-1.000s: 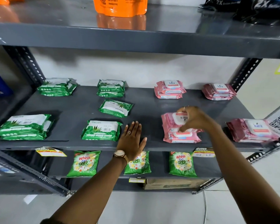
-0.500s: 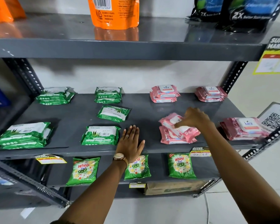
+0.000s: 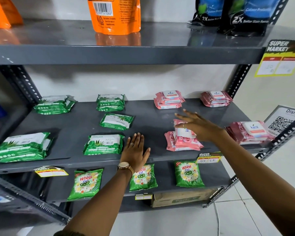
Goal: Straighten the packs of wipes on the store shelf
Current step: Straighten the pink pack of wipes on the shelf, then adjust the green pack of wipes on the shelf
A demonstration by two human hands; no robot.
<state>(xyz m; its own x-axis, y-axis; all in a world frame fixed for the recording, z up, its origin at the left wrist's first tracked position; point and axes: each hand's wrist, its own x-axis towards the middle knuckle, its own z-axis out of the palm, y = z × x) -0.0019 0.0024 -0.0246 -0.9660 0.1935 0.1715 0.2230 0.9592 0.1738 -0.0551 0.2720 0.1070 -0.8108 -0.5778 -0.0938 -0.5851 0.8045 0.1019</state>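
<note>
Your right hand (image 3: 197, 126) hovers spread open over the crooked pink wipes stack (image 3: 182, 142), gripping nothing; your left hand (image 3: 134, 150) lies flat on the shelf (image 3: 78, 130).

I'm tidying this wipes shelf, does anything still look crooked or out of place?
Yes. The single green pack in the middle row lies rotated, off square with its neighbours. The front pink stack under the open right hand is uneven, its top pack twisted across the ones below.
</note>
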